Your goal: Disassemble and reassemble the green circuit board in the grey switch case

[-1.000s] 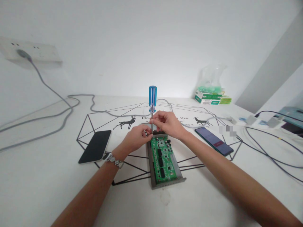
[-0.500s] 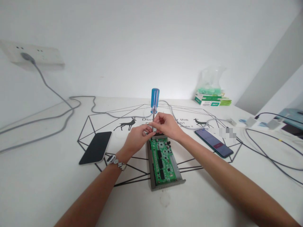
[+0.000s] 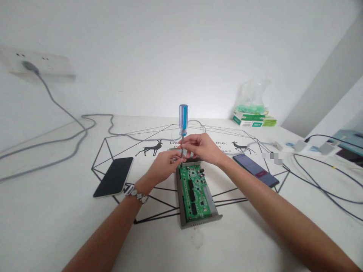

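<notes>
A screwdriver (image 3: 183,118) with a blue and clear handle stands upright over the far left corner of a green circuit board (image 3: 195,190). The board lies in a grey metal tray (image 3: 185,223) on the table. My right hand (image 3: 203,148) is closed, pinching the metal shaft below the handle between thumb and fingers. Lower down, my left hand (image 3: 164,164) is closed too, its fingertips pinched round the bottom of the shaft just above the corner. Those fingers hide the screwdriver's tip, so any screw under it cannot be seen.
A dark-screened phone (image 3: 115,176) lies to the left and another phone (image 3: 256,170) to the right. Grey cable (image 3: 76,147) runs across the left side from a wall socket (image 3: 38,64). Small boxes (image 3: 248,118) with a plastic bag stand at the back right, near white adapters (image 3: 304,146).
The screwdriver has turned about its own axis and stands slightly further left and straighter. My right hand's fingers have shifted a little on the shaft; the board stays put.
</notes>
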The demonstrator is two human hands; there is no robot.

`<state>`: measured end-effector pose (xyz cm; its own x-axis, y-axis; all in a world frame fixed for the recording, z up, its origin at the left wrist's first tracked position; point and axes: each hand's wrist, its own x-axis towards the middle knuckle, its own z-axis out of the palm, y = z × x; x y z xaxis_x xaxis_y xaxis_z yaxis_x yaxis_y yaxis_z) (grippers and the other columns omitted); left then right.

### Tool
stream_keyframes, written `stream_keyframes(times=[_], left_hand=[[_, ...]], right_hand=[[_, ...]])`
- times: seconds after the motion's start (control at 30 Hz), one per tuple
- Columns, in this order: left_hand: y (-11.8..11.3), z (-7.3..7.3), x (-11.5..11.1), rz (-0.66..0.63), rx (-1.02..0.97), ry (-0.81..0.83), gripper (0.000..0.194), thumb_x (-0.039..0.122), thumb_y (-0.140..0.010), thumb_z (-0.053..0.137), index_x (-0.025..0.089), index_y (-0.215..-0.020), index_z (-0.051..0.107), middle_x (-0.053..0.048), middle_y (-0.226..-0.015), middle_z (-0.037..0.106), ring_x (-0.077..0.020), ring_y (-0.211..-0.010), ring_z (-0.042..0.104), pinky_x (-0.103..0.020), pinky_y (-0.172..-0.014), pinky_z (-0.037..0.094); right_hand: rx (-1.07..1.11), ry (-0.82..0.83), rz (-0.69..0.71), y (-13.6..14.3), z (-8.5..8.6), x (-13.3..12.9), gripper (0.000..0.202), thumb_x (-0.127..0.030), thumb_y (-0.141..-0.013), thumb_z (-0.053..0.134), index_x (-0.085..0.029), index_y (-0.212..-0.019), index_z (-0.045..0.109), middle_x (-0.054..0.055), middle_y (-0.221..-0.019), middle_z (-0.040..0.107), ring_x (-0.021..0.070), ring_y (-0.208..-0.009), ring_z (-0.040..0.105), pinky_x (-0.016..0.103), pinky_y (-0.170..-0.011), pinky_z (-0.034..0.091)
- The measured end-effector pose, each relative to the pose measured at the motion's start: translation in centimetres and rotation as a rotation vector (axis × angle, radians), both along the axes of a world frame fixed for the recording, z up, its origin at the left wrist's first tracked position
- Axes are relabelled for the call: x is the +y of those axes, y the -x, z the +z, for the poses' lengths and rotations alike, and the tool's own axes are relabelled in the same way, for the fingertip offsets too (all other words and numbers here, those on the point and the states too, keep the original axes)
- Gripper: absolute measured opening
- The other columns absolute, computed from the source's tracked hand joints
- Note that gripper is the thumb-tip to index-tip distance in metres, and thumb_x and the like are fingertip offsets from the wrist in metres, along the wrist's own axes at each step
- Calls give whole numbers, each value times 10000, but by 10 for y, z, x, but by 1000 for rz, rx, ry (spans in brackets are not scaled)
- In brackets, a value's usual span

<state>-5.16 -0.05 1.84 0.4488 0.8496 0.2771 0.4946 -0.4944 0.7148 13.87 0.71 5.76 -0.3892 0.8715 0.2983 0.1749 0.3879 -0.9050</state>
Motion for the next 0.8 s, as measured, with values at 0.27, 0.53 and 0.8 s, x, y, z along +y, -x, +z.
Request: stream_keyframes(times=[0.27,0.53,0.8], left_hand=[[-3,-10,2,224,36,-221,328,506,-838,679,184,-901,690,-7,-819,727,-108,-529,533,-244,-540,378],[-2,-6,2,136,-3,-141,335,488,-872,632,167,-882,727,-39,-786,751,-140,-560,607,-226,-494,412],[-2,-3,-1,33,-60,64,336,453,-906,550,157,-931,708,-40,-809,742,-102,-449,532,-217,-413,402]], right_hand=[[5,-196,-112,5,-10,-1,141,-264,-798,710,-168,-781,608,-2,-667,643,114,-583,595,219,-521,502],[33,-88,-63,8,-10,-4,228,-365,-792,738,-184,-833,607,11,-718,654,134,-615,611,222,-462,534],[16,57,75,4,1,-4,298,-344,-856,674,-147,-1078,699,46,-765,703,152,-639,669,234,-450,560]])
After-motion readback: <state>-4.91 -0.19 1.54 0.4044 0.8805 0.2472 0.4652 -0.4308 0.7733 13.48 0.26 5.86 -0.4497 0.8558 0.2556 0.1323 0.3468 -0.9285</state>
